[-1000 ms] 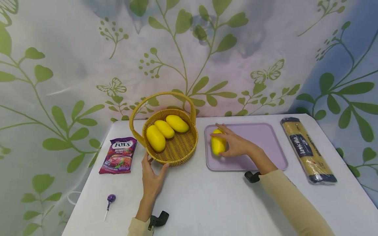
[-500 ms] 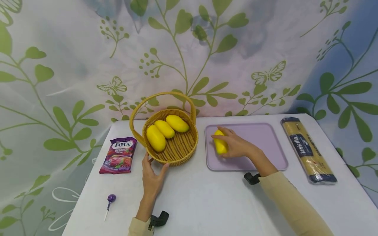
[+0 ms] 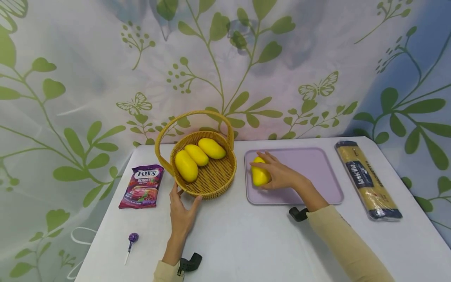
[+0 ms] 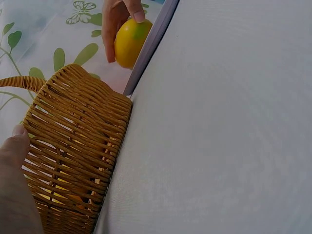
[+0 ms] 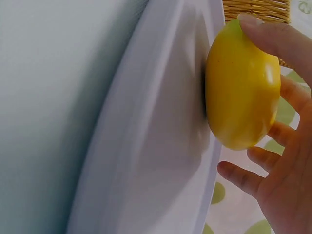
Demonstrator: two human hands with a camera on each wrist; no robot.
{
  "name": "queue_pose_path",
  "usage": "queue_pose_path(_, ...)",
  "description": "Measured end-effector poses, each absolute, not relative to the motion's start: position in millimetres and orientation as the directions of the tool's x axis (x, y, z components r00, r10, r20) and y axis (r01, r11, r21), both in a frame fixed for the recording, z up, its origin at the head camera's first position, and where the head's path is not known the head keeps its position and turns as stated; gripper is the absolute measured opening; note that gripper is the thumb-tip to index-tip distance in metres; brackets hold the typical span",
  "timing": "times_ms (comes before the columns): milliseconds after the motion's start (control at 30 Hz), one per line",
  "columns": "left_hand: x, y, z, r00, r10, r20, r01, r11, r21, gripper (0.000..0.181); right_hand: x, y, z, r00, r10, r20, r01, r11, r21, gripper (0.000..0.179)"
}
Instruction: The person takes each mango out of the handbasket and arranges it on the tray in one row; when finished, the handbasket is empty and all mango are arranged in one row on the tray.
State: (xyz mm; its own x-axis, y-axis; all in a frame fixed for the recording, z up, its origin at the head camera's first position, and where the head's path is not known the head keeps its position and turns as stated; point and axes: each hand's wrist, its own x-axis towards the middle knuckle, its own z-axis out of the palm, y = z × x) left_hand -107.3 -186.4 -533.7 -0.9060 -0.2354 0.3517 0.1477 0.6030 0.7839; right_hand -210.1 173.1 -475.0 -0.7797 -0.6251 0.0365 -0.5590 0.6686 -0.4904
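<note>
Glossy candy bag (image 3: 142, 187), lollipop (image 3: 132, 237), plastic-wrapped pasta (image 3: 366, 180) flanking on white worktop (image 3: 239, 243), left hand (image 3: 182, 217) spread against woven basket (image 3: 215, 178) of smooth mangoes (image 3: 186, 166), right hand (image 3: 283, 174) pinching oval mango (image 3: 260, 176) at left end of lilac tray (image 3: 306, 168)

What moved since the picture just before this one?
Just a little: the right hand and the yellow fruit it holds at the tray shifted slightly left. Nothing was let go. The left hand still touches the basket, and the three fruits inside, the candy bag, lollipop and spaghetti packet stayed put.
</note>
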Motion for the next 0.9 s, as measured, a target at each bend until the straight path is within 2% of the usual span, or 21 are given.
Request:
queue_pose_path(700, -107.0, -186.7, -534.6, -0.911, -0.236, 0.338, 0.134, 0.604, 0.785, 0.097, -203.9, 168.0, -471.1, -0.760, -0.641, 0.107, -0.609, 0.646, -0.460, 0.070)
queue_pose_path(900, -106.2, -186.7, -535.5, -0.914, -0.243, 0.326, 0.121, 0.603, 0.789, 0.095, -203.0, 159.2, -455.0, -0.750, -0.637, 0.177, -0.640, 0.633, -0.436, 0.070)
